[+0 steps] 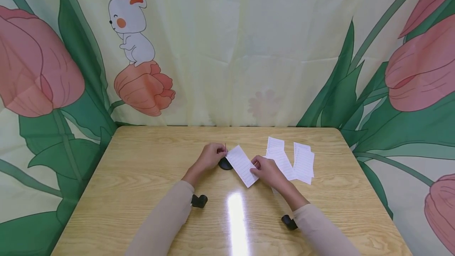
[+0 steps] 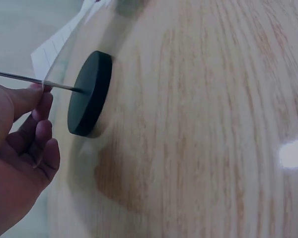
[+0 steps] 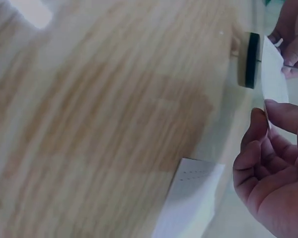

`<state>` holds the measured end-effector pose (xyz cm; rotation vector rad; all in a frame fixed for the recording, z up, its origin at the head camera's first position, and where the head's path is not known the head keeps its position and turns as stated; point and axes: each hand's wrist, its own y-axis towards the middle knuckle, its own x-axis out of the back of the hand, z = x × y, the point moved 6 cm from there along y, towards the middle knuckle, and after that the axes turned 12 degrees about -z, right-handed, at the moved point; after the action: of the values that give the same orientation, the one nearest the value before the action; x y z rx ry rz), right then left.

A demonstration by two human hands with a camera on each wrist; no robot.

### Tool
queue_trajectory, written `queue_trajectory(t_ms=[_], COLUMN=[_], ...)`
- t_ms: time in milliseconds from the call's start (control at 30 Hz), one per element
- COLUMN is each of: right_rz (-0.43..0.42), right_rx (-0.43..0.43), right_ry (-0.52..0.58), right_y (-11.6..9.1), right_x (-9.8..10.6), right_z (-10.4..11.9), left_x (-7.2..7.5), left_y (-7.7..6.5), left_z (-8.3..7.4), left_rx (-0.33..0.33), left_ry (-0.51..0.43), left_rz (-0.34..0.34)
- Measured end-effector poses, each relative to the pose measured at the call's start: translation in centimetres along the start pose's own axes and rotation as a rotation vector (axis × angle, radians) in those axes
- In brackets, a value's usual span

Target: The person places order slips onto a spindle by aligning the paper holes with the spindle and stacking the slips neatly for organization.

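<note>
A lined paper slip [image 1: 243, 165] is held tilted above the table, between the two hands. The right hand [image 1: 268, 169] pinches its lower right edge between thumb and forefinger, other fingers curled. At the slip's upper left corner, the left hand [image 1: 212, 154] pinches the paper with thumb and forefinger, right beside a thin metal rod [image 2: 20, 76]. That rod rises from a round black base [image 2: 92, 94], forming a bill spike on the table. In the right wrist view, the slip [image 3: 274, 74] stands edge-on in front of the base [image 3: 252, 60].
More printed slips lie to the right on the wooden table [image 1: 142, 177], in an overlapping left group [image 1: 279, 157] and a right group [image 1: 303, 163]. A curtain [image 1: 227, 50] with printed tulips and a rabbit hangs behind the table's far edge.
</note>
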<state>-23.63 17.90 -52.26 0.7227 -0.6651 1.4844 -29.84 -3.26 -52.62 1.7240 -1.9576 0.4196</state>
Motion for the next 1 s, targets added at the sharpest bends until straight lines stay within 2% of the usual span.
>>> queue_trajectory(t_ms=[267,500,1000], right_rz=[0.012,-0.003,-0.01], right_rx=[-0.027,0.015,0.037], right_ry=[-0.035,-0.076,-0.147], right_y=[-0.2,-0.4,-0.7], right_x=[-0.6,-0.9,-1.3], right_z=[-0.3,0.0,0.2], left_x=[-0.6,-1.3,-1.2], left_y=[-0.1,-0.2,-0.5], left_z=[0.7,1.4,1.2], left_rx=[-0.003,0.02,0.023], left_ry=[0.033,0.03,0.044], left_rz=[-0.009,-0.027,-0.059])
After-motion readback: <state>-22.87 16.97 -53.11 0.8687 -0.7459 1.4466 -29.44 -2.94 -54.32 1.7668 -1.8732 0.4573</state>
